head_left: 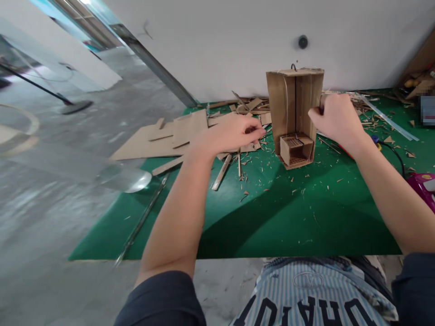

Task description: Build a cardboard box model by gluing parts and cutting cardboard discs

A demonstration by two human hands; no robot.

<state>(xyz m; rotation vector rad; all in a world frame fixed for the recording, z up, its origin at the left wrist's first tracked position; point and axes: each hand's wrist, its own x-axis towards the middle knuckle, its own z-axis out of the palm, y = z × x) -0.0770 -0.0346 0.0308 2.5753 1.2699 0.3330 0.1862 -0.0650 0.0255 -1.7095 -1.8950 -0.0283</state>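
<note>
A tall open-fronted cardboard box (279, 97) stands upright, with a smaller cardboard compartment (284, 151) at its bottom. A black cord (295, 104) runs down inside it, and a small black hook (293, 67) pokes through the top. At the box's right wall, my right hand (336, 117) is closed, its thumb and fingers gripping the edge. My left hand (238, 131) is left of the box, over cardboard scraps. Its fingers curl towards the thumb; whatever they pinch, if anything, is too small to make out.
Flat cardboard sheets (146, 142) and wooden strips (221, 173) lie left on the green table (272, 226). Scraps cover the back along the white wall (220, 50). To the right are a clear glue stick (390, 117) and a magenta tool (423, 188) with a black cable.
</note>
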